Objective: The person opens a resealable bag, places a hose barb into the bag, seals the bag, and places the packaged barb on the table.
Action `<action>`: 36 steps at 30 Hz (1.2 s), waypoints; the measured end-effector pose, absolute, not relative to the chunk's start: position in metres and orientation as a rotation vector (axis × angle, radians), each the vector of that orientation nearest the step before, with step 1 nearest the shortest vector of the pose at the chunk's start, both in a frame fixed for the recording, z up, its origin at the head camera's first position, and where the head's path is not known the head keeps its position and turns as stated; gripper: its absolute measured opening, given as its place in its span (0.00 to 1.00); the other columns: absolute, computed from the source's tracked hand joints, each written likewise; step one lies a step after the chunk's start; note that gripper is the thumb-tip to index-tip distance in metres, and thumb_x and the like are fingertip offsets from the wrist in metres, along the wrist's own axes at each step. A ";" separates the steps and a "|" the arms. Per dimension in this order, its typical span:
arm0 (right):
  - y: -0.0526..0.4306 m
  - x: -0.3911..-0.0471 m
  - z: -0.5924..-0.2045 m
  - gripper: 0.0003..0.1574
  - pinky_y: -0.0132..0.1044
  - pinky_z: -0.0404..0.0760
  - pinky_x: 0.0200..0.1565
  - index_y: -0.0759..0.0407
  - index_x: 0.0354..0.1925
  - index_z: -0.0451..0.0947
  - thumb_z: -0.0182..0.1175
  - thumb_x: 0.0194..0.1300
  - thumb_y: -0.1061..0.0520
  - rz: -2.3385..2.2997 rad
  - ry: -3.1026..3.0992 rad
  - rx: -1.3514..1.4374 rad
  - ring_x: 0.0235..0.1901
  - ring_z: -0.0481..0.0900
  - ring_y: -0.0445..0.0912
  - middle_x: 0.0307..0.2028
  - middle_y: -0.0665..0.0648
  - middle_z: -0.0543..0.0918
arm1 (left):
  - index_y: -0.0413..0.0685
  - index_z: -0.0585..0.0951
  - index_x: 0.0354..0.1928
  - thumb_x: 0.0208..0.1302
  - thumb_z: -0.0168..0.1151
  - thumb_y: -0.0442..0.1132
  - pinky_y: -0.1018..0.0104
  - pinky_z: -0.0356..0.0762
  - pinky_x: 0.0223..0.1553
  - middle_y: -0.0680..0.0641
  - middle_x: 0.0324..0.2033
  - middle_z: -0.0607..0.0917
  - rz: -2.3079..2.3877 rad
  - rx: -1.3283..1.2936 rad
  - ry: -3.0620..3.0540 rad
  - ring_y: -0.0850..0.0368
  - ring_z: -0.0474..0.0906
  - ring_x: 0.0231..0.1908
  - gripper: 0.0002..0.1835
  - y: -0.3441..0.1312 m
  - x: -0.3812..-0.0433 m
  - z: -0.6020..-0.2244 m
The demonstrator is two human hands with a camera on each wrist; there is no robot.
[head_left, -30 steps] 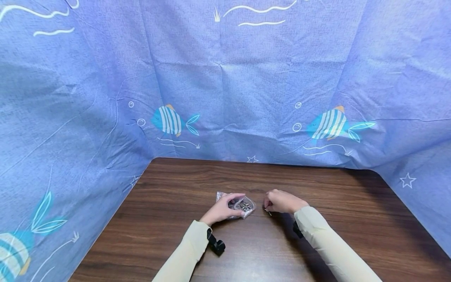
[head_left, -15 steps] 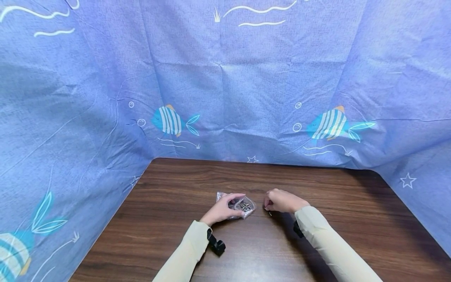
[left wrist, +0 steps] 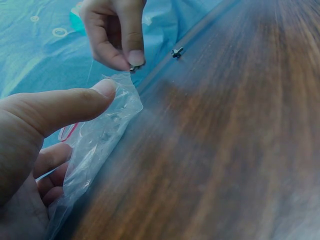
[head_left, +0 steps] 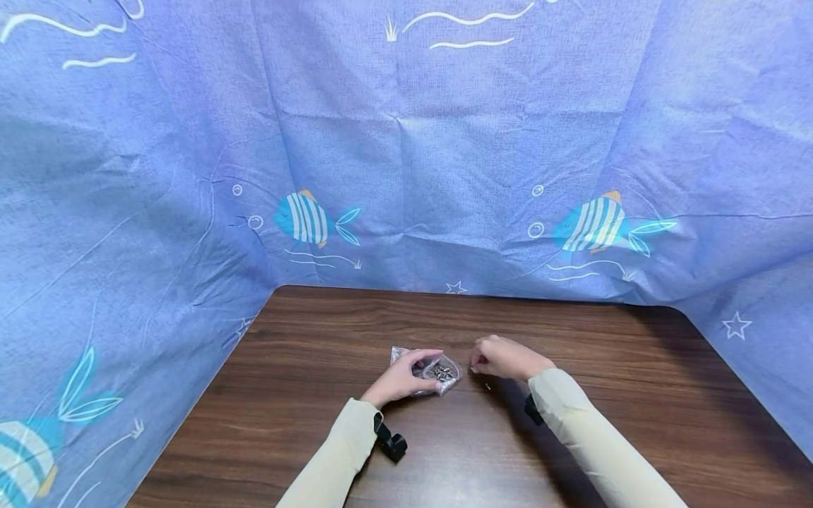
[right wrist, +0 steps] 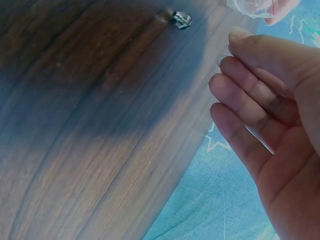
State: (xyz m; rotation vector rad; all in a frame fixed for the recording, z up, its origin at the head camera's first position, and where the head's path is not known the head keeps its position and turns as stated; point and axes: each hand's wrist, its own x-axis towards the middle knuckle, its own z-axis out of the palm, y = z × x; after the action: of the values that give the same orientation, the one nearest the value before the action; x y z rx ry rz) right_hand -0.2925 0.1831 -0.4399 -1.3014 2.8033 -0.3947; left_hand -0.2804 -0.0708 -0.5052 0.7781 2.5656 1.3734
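My left hand (head_left: 401, 375) holds a clear zip bag (head_left: 452, 381) open between its spread thumb and fingers. Small metal screws (head_left: 442, 372) lie in a heap inside it. In the left wrist view the thumb runs along the near edge of the bag (left wrist: 107, 130), and the other fingers curl at its far side. Just right of the bag's mouth, my right hand (head_left: 504, 358) pinches a small dark metal screw (left wrist: 135, 68) between thumb and forefinger. Another loose screw (right wrist: 182, 20) lies on the table below the right hand.
The dark wood-grain table (head_left: 330, 317) reaches back to a blue fish-print cloth (head_left: 457, 176), which hangs behind it and along both sides. Each wrist carries a black strap with a camera (head_left: 390, 443).
My right hand has lifted slightly and shifted left toward the bag with a screw, leaving the other screw in plainer sight on the table. The left hand and bag stay put.
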 end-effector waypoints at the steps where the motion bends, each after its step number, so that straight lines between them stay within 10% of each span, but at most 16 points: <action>1: 0.182 -0.293 -0.440 0.06 0.27 0.75 0.30 0.54 0.24 0.82 0.66 0.57 0.62 -0.398 2.809 -1.306 0.24 0.72 0.32 0.24 0.45 0.78 | 0.54 0.75 0.63 0.53 0.73 0.47 0.61 0.69 0.55 0.49 0.55 0.79 1.378 0.777 2.563 0.54 0.70 0.53 0.33 -0.071 -0.280 -0.505; 36: 0.151 -0.296 -0.436 0.04 0.28 0.77 0.33 0.54 0.28 0.81 0.65 0.58 0.62 -0.390 2.870 -1.405 0.27 0.74 0.35 0.28 0.46 0.78 | 0.53 0.75 0.63 0.54 0.73 0.46 0.59 0.70 0.54 0.47 0.56 0.79 1.403 0.760 2.537 0.52 0.70 0.53 0.33 -0.071 -0.279 -0.503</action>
State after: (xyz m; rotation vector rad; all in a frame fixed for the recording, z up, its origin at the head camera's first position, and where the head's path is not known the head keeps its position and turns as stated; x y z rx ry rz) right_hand -0.2958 0.1512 -0.4364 -1.4053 2.8704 -0.3900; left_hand -0.2788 -0.0709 -0.5026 0.7599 2.5374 1.4030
